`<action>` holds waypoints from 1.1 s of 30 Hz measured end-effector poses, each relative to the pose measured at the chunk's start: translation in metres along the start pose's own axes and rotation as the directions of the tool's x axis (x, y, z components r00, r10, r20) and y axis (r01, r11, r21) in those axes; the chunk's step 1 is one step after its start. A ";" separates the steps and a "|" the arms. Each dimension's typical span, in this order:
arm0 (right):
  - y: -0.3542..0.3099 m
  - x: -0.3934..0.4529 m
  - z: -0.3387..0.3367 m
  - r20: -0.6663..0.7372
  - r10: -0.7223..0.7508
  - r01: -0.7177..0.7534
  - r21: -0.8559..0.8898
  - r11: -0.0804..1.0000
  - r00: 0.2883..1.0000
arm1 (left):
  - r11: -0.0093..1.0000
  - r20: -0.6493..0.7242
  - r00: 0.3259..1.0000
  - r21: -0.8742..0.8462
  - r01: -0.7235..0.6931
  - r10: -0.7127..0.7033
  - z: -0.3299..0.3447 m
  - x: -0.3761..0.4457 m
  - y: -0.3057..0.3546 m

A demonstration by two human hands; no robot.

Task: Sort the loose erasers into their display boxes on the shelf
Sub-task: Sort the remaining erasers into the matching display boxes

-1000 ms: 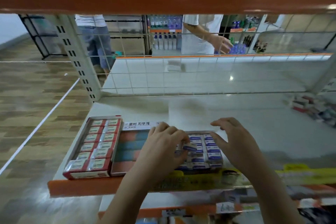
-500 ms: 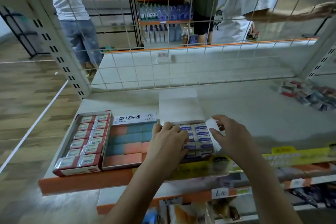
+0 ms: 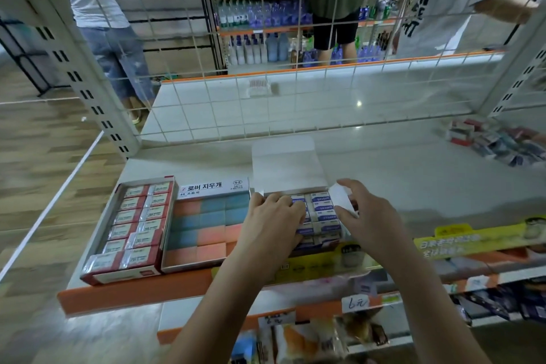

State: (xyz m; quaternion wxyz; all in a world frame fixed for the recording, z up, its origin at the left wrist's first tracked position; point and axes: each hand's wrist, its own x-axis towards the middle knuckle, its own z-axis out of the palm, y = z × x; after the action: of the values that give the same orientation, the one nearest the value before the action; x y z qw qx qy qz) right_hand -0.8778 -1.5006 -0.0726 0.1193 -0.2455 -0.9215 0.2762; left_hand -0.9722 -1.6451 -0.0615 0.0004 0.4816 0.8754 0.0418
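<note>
Presently we record the following.

Shelf: white shelf (image 3: 384,174) with an orange front edge, backed by a wire grid.
Left box: red display box (image 3: 118,270) at the shelf's left front, filled with red-sleeved erasers in two columns.
Middle box: white-lidded box (image 3: 212,186) with Korean lettering, touching the red one, holding pink and blue block erasers (image 3: 204,224).
Right box: white display box (image 3: 285,168), lid flap standing open behind, packed with blue-and-white erasers (image 3: 323,217).
Left hand: our left hand (image 3: 270,230) lies palm down over the left part of that box, fingers gently bent onto the erasers; whether it grips any we cannot tell.
Right hand: our right hand (image 3: 369,216) sits at the box's right side, thumb and fingers pinching the white side flap (image 3: 341,196).
Loose stock: unsorted erasers (image 3: 496,142) heaped at the far right of the shelf, well apart from the boxes.
Beyond the grid: people standing, bottles on shelves.
</note>
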 end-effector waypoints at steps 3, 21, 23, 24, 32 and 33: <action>0.003 -0.002 0.000 0.026 -0.007 0.007 0.020 1.000 1.000 | 1.000 0.029 0.999 0.007 -0.021 0.020 -0.001 0.002 -0.001; 0.094 -0.009 -0.071 -0.082 0.028 -0.012 0.189 0.982 0.996 | 0.992 -0.084 0.992 -0.082 -0.096 0.089 -0.048 0.078 0.070; 0.118 -0.006 -0.090 -0.100 0.043 -0.028 0.149 0.988 0.994 | 0.983 -0.120 0.985 -0.118 -0.141 0.127 -0.047 0.097 0.101; 0.133 -0.005 -0.103 -0.105 0.054 -0.040 0.132 0.990 0.993 | 0.974 -0.127 0.981 -0.155 -0.165 0.146 -0.045 0.109 0.121; 0.260 -0.001 -0.180 -0.084 0.187 -0.185 0.031 0.982 0.979 | 0.921 -0.004 0.927 -0.111 -0.374 0.376 0.008 0.200 0.273; 0.274 0.000 -0.186 -0.088 0.200 -0.199 0.023 0.980 0.976 | 0.914 0.007 0.918 -0.097 -0.393 0.395 0.015 0.207 0.289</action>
State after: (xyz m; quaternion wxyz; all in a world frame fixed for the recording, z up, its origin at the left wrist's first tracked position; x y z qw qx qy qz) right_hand -0.7052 -1.2176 -0.0757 0.1341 -0.3482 -0.8839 0.2820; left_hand -0.8394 -1.3153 -0.0474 0.0262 0.6481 0.7574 0.0757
